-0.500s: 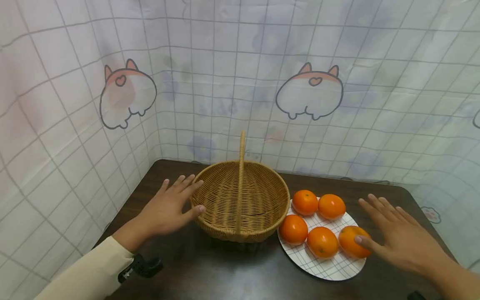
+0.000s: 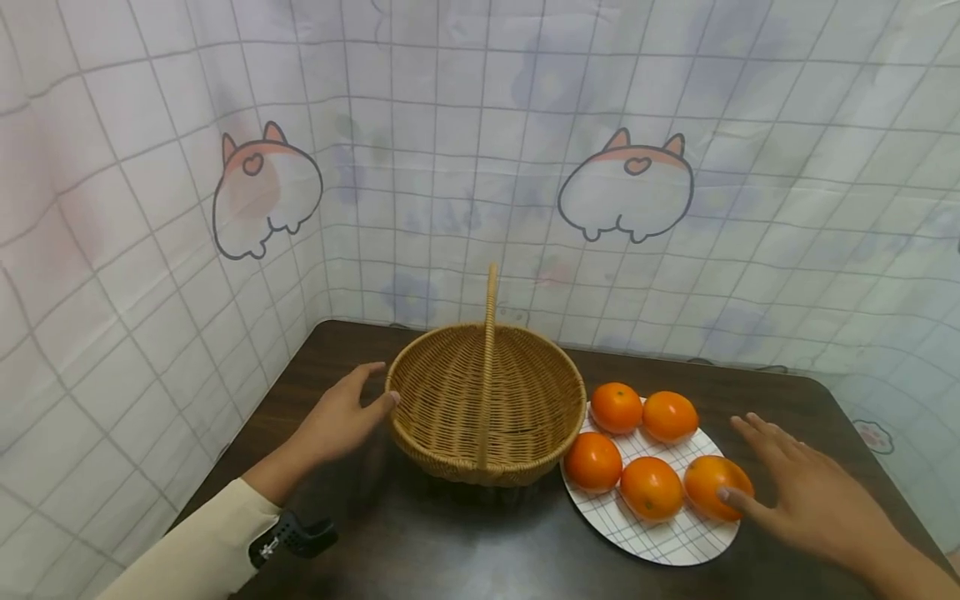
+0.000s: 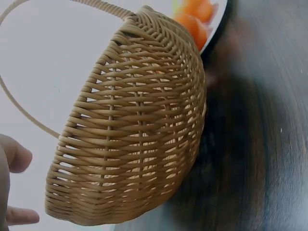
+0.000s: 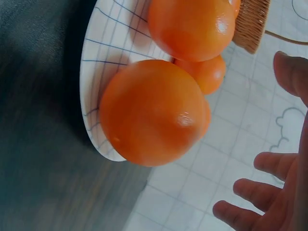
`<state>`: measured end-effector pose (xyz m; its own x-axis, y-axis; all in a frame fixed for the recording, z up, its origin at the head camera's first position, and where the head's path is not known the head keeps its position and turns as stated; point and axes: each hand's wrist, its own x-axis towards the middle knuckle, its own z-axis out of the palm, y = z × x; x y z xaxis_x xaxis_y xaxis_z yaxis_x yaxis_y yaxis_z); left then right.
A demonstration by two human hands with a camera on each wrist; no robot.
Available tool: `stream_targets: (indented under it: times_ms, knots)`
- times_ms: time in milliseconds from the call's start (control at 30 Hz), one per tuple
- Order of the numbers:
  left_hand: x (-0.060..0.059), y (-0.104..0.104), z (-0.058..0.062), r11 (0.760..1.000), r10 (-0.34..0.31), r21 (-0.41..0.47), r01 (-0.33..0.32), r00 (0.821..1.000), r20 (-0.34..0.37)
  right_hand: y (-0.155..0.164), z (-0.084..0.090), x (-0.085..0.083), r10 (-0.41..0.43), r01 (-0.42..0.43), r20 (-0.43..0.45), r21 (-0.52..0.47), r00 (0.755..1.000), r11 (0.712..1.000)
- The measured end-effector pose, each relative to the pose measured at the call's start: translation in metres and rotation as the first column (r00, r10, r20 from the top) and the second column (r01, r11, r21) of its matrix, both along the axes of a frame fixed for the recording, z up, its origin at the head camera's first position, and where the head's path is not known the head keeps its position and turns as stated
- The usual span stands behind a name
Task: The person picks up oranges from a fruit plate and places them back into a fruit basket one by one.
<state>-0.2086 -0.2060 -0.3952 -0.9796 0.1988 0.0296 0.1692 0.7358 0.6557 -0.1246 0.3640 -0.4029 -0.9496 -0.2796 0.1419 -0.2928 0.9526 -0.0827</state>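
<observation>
Around my dark counter (image 2: 420, 550) hangs a white checked cloth (image 2: 465, 150) printed with cartoon corgi rumps (image 2: 626, 187), another (image 2: 266, 192) on the left panel, and faint paw prints (image 2: 873, 435).

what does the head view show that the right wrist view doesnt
Only the head view shows the left hand with its thumb on the rim of the wicker basket, all five oranges on the checked plate, the dark table and the cat pictures on the wall cloth.

Only the right wrist view shows the nearest orange close up, glossy and sitting at the plate's edge, with the fingers spread apart from it.

Both show the right hand, the plate, oranges, a bit of basket and the gridded cloth.
</observation>
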Motion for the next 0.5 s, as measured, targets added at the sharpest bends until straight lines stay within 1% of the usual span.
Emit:
stream_targets:
  times_ms: [100,200,267,367,500]
  knots:
    - [-0.003,0.0,-0.003,0.998,0.02,0.054,-0.025,0.997,0.081,0.001,-0.005,0.001,-0.01,0.01,0.008,-0.003,1.0,1.0]
    - [-0.005,0.001,-0.005,0.986,0.027,0.157,-0.054,0.985,0.171,0.001,-0.009,0.002,-0.015,0.015,0.018,-0.019,1.0,1.0]
    - [-0.006,0.001,-0.006,0.968,0.024,0.239,-0.078,0.975,0.222,0.001,-0.012,0.003,-0.016,0.016,0.019,-0.034,1.0,0.999]
    - [-0.006,0.003,-0.009,0.931,0.021,0.344,-0.123,0.959,0.284,0.0,-0.016,0.003,-0.019,0.02,0.023,-0.053,1.0,0.998]
    - [-0.006,0.005,-0.012,0.9,0.025,0.402,-0.167,0.942,0.335,0.001,-0.022,0.004,-0.032,0.036,0.045,-0.07,0.998,0.997]
